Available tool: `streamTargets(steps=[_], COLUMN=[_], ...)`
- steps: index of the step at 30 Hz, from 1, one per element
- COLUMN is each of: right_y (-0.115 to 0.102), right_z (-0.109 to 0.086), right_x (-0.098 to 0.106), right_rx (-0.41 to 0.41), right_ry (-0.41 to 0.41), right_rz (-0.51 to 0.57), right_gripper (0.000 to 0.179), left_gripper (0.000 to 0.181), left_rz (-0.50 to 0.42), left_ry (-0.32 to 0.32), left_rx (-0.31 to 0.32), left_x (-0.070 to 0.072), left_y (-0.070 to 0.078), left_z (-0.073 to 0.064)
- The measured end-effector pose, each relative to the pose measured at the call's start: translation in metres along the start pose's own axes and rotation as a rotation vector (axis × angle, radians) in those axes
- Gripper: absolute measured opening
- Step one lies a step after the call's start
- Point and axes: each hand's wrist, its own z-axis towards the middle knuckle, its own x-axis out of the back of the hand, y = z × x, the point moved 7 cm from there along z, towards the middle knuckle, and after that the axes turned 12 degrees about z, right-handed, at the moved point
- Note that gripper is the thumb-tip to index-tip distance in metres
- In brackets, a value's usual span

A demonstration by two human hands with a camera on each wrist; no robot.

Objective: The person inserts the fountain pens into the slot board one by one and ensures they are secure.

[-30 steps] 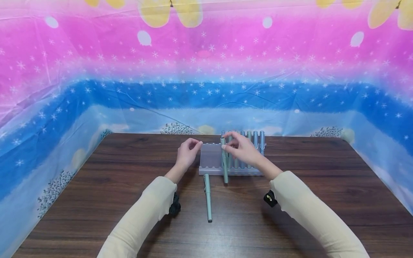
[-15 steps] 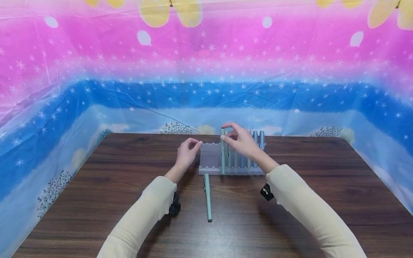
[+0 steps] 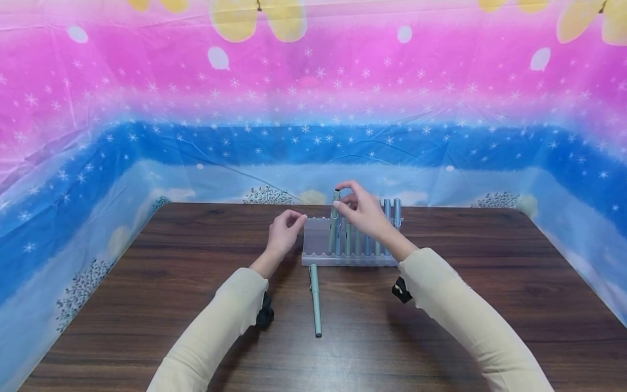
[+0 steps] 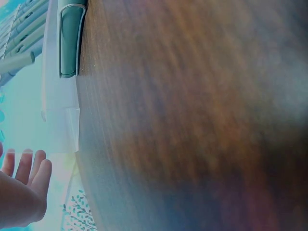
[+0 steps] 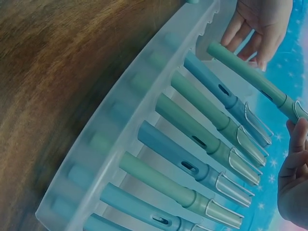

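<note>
My right hand [image 3: 364,212] pinches a green fountain pen [image 5: 248,74] by its cap, between thumb and fingers. The pen stands slightly tilted over the translucent pen rack [image 3: 317,235], just left of the row of pens in it; its lower end is close to the notched front ledge. At the rack's left edge, my left hand [image 3: 285,233] holds the upper corner between thumb and fingertips. In the left wrist view its fingers [image 4: 42,174] lie by the rack's side. A second green pen [image 3: 315,302] lies on the table in front of the rack.
Several blue and green pens, among them a blue pen [image 5: 168,156], stand side by side in the rack's right part. The brown wooden table [image 3: 206,239] ends at the back against a patterned cloth [image 3: 220,141].
My right hand has raised the held pen and carried it slightly left and back, from in front of the rack to over its slots. The left hand has stayed at the rack's corner.
</note>
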Motion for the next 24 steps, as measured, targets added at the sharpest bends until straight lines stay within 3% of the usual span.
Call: streamTargets(steps=[17,24], right_y=[0.012,0.016], right_z=[-0.008,-0.007], right_x=[-0.017,-0.019], right_rx=[0.015,-0.031], right_ry=[-0.021,-0.033], right_rz=[-0.056,-0.047], right_gripper=[0.031,0.031], left_gripper=[0.02,0.02], left_rz=[-0.001,-0.006], left_ry=[-0.003,0.002], left_rx=[0.002,-0.002], left_x=[0.0,0.0], left_y=[0.001,0.001], left_z=[-0.001,0.0])
